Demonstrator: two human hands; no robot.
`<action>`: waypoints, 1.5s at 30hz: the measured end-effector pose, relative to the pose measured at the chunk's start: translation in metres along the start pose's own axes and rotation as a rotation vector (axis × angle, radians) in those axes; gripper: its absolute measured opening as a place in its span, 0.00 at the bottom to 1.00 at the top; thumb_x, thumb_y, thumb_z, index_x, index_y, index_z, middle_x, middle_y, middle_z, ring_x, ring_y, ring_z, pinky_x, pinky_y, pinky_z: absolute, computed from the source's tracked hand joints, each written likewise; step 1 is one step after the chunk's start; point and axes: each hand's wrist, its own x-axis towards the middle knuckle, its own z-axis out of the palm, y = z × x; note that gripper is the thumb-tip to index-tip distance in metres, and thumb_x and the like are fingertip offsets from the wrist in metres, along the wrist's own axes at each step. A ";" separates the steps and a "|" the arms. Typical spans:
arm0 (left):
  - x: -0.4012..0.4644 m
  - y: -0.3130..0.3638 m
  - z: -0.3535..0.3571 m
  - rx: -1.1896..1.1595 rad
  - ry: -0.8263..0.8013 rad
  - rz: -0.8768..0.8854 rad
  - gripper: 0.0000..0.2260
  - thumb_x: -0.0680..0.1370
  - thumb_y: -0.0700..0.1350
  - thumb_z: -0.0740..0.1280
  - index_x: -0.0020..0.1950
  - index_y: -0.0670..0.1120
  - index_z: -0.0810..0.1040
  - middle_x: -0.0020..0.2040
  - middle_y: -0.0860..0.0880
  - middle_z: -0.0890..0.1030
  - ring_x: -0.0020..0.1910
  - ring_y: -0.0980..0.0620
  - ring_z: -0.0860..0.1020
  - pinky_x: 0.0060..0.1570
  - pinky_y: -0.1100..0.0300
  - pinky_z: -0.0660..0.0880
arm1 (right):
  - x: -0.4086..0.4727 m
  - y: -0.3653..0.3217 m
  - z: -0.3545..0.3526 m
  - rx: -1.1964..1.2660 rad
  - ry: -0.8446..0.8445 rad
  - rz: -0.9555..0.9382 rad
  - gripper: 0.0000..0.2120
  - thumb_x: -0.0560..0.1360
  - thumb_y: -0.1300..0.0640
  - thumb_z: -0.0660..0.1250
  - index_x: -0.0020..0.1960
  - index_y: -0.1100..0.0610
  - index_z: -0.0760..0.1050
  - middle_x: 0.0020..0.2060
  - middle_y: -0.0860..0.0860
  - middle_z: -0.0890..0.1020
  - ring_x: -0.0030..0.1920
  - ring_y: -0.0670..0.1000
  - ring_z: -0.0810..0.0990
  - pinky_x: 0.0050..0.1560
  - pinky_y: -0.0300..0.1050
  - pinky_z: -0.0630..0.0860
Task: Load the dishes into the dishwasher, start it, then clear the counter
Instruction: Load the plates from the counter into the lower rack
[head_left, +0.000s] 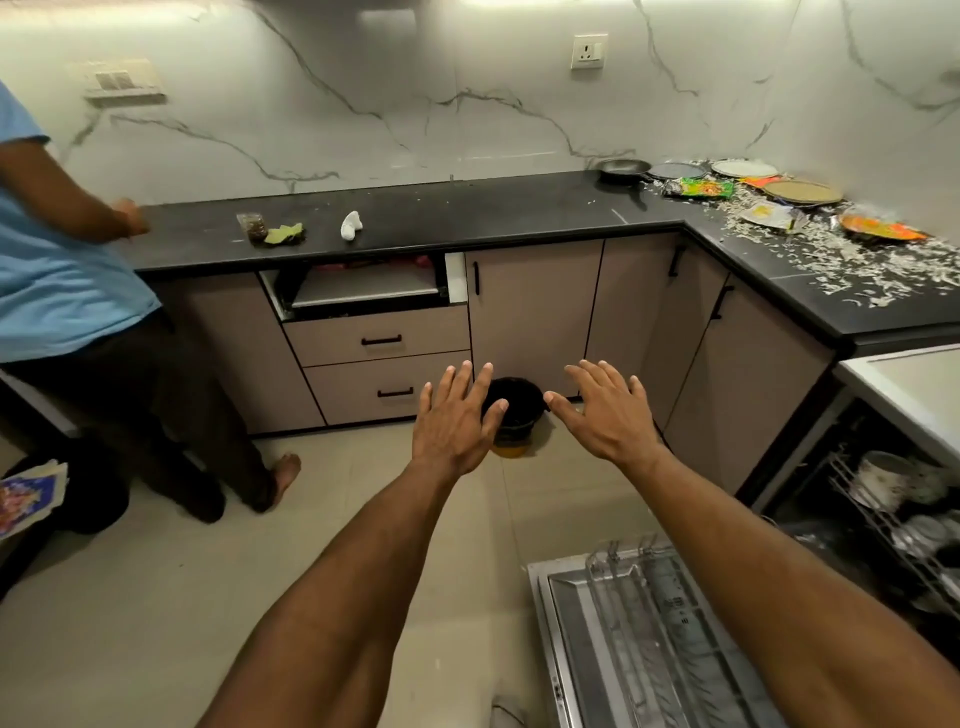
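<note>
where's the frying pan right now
The pan sits on the black counter at the back right corner, against the marble wall, just left of the row of plates.

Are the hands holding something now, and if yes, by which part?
Nothing is held. The left hand and the right hand are both empty, fingers spread in the air.

Marble-veined wall, beige cabinets, pale tiled floor
</note>
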 end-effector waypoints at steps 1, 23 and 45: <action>0.014 -0.005 0.002 0.003 -0.003 0.004 0.27 0.82 0.61 0.45 0.80 0.54 0.46 0.80 0.48 0.49 0.79 0.48 0.46 0.76 0.45 0.45 | 0.013 0.001 0.004 0.002 0.001 0.010 0.32 0.79 0.33 0.49 0.77 0.50 0.59 0.77 0.50 0.61 0.78 0.53 0.53 0.75 0.63 0.49; 0.365 -0.048 0.036 -0.014 -0.062 0.223 0.27 0.83 0.61 0.47 0.80 0.54 0.47 0.80 0.48 0.50 0.79 0.47 0.47 0.76 0.44 0.46 | 0.311 0.066 0.037 -0.033 0.052 0.233 0.33 0.78 0.32 0.48 0.76 0.50 0.60 0.77 0.50 0.61 0.78 0.52 0.53 0.75 0.62 0.49; 0.682 0.034 0.095 0.011 -0.103 0.546 0.26 0.83 0.60 0.47 0.80 0.54 0.49 0.80 0.48 0.52 0.79 0.48 0.49 0.76 0.46 0.47 | 0.531 0.216 0.019 -0.050 0.181 0.548 0.33 0.78 0.32 0.49 0.77 0.50 0.60 0.77 0.49 0.59 0.78 0.51 0.51 0.76 0.61 0.47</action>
